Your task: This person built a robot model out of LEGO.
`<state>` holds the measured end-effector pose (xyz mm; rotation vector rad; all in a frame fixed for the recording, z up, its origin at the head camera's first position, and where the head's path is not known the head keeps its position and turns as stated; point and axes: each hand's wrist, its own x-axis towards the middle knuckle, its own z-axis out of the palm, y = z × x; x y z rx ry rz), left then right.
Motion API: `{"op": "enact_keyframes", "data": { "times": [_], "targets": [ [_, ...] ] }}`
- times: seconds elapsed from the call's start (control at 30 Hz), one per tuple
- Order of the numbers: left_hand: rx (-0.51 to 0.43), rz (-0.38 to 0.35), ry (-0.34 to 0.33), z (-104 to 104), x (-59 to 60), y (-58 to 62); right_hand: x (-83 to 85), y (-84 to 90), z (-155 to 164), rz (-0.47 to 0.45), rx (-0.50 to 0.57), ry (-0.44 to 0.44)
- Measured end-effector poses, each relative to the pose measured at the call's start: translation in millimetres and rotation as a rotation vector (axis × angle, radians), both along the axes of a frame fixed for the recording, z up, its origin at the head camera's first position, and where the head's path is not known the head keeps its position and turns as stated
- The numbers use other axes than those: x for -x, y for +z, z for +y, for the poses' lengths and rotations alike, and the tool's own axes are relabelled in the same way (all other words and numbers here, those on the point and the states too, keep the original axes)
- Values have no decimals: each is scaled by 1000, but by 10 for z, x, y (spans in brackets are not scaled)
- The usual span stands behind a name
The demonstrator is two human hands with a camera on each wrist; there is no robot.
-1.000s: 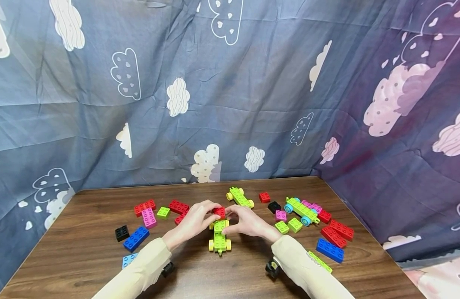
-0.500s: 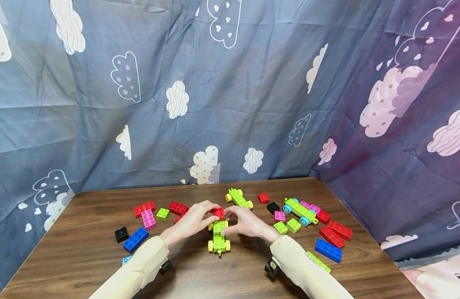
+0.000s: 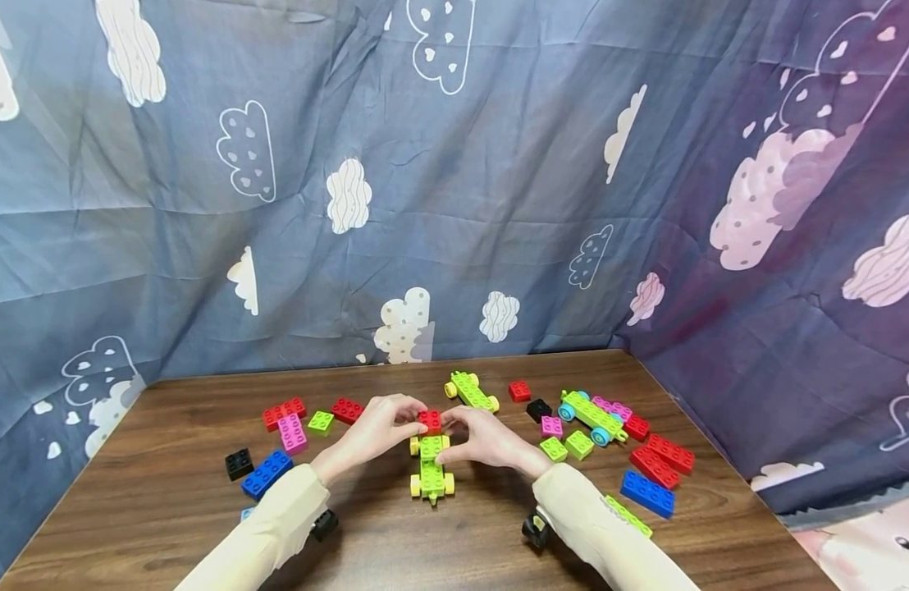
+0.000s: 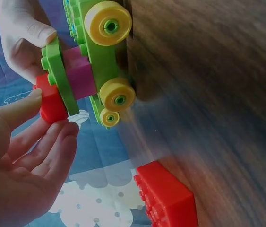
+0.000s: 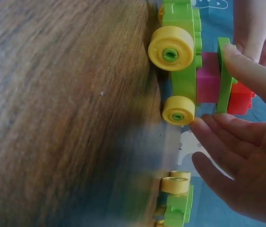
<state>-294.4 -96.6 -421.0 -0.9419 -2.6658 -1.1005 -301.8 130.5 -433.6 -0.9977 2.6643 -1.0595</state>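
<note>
A red brick is pinched by the left hand; a green plate is gripped by the right hand.
The wheeled base is placed mid-table, its long axis and hitch pointed back between the sleeves; above, the red brick is set against the plate's far end.

Wooden tabletop, backed by cloud-printed blue curtain. Blue-wheeled green chassis placed toward right; yellow-wheeled green chassis set near far edge. At left: black brick laid beside blue brick; pink brick laid next to red brick.
</note>
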Motion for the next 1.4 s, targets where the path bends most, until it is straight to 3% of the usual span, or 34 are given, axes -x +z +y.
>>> {"op": "enact_keyframes", "data": {
  "times": [0.3, 0.67, 1.0, 1.2, 1.4],
  "targets": [
    [31, 85, 10, 46, -34, 52, 12, 38, 12, -6, -5, 4],
    [51, 67, 55, 32, -35, 32, 10, 71, 69, 33, -40, 57],
    [63, 83, 53, 23, -19, 7, 107, 248, 311, 241, -116, -82],
    [56, 99, 60, 12, -12, -19, 182, 284, 419, 287, -160, -83],
    [60, 114, 70, -1, 10, -17, 247, 249, 443, 229, -256, -59]
  ]
}}
